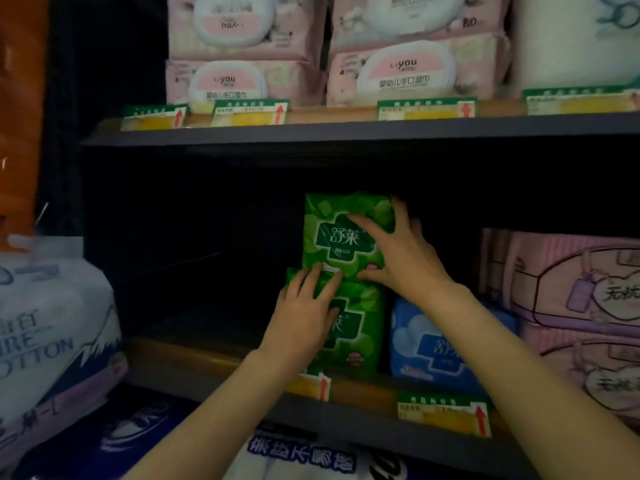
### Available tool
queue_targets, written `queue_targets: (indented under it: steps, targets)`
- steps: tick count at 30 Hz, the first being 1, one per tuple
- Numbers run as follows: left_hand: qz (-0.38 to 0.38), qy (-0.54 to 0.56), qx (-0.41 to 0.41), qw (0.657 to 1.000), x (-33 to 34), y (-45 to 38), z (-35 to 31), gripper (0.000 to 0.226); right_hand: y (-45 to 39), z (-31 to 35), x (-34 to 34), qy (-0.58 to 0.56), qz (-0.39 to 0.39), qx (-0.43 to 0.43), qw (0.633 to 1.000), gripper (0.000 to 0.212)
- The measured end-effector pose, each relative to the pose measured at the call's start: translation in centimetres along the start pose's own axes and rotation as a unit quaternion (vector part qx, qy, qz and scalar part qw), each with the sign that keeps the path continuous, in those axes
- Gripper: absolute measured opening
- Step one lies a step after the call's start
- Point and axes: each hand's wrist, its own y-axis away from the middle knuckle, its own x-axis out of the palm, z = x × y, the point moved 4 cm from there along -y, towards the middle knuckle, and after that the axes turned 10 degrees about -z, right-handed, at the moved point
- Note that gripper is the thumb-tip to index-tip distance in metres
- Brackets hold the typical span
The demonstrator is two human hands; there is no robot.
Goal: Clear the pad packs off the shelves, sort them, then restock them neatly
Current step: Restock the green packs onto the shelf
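Two green pad packs stand stacked on the middle shelf [214, 362]. My right hand [398, 258] grips the upper green pack [339, 233], fingers spread across its front and right edge, thumb under its lower edge. My left hand [304, 313] lies flat with straight fingers on the front of the lower green pack [360, 327]. A blue pad pack [426, 344] stands right of the lower green one, partly hidden by my right forearm. Pink pad packs [571, 289] fill the shelf's right end.
The shelf's left half is dark and bare. The shelf above holds pink wet-wipe packs [412, 71] and a white pack. Price tags [443, 415] line the shelf fronts. A white cotton pack [52, 317] sits at lower left; blue and white packs lie below.
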Motion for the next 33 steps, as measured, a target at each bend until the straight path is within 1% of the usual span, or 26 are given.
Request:
queue_targets:
  steps: [2,4,5,9,10,11,12,13,14,15,17,19,22,24,26,29,33]
  targets:
    - [0.008,-0.008,0.021,1.000,-0.2,-0.3,0.1,0.052,-0.3,-0.2,1.1,-0.014,-0.012,0.000,1.000,0.083]
    - [-0.005,-0.017,0.030,0.999,-0.8,-0.5,-0.2,0.052,-1.0,-0.5,2.2,-0.038,-0.004,0.006,0.999,0.083]
    - [0.006,-0.031,0.034,0.999,-0.9,-0.4,-0.3,0.052,-1.3,-0.6,2.6,-0.050,0.004,0.011,0.999,0.082]
    - [0.018,-0.074,0.013,0.997,-0.8,-0.8,-0.8,0.056,-2.2,-1.2,3.4,-0.087,0.015,0.037,0.995,0.080]
    - [0.024,-0.071,0.014,0.997,-0.8,-0.9,-0.9,0.056,-2.2,-1.4,3.2,-0.088,0.010,0.047,0.995,0.076]
    - [0.032,-0.072,0.017,0.997,-0.9,-0.9,-0.8,0.056,-2.1,-1.2,2.7,-0.080,-0.011,0.041,0.996,0.068]
    - [0.040,-0.079,0.018,0.996,-0.9,-0.8,-0.6,0.056,-2.0,-0.8,2.1,-0.065,-0.041,0.011,0.997,0.057]
    - [0.045,-0.085,0.018,0.995,-1.1,-0.7,-0.6,0.056,-1.9,-0.2,1.8,-0.050,-0.050,-0.030,0.997,0.046]
    - [0.040,-0.087,0.019,0.995,-1.3,-0.7,-0.7,0.056,-1.7,0.4,1.8,-0.039,-0.022,-0.066,0.997,0.042]
    - [0.034,-0.087,0.022,0.995,-1.4,-0.6,-0.7,0.055,-1.5,0.8,2.3,-0.031,0.032,-0.080,0.996,0.045]
    - [0.036,-0.089,0.025,0.995,-1.6,-0.6,-1.1,0.055,-1.0,0.6,3.4,-0.028,0.142,-0.052,0.988,0.055]
    - [0.044,-0.093,0.020,0.994,-1.6,-0.7,-1.1,0.055,-1.1,-0.4,4.4,-0.057,0.192,-0.011,0.980,0.057]
    - [0.048,-0.094,0.012,0.994,-1.6,-0.6,-1.0,0.054,-1.9,-1.7,5.4,-0.088,0.225,0.043,0.970,0.062]
    - [0.048,-0.095,0.012,0.994,-1.8,-0.6,-1.2,0.054,-2.3,-1.6,5.6,-0.085,0.242,0.043,0.966,0.064]
    - [0.059,-0.093,0.013,0.994,-2.1,-0.6,-1.3,0.055,-2.0,-1.3,5.6,-0.111,0.259,0.026,0.959,0.057]
    - [0.077,-0.087,0.022,0.993,-2.1,-0.6,-0.8,0.056,-0.9,-1.1,5.7,-0.168,0.268,0.031,0.948,0.050]
    - [0.079,-0.084,0.029,0.993,-2.2,-0.6,-0.7,0.056,-1.5,-0.6,6.1,-0.127,0.310,0.071,0.940,0.052]
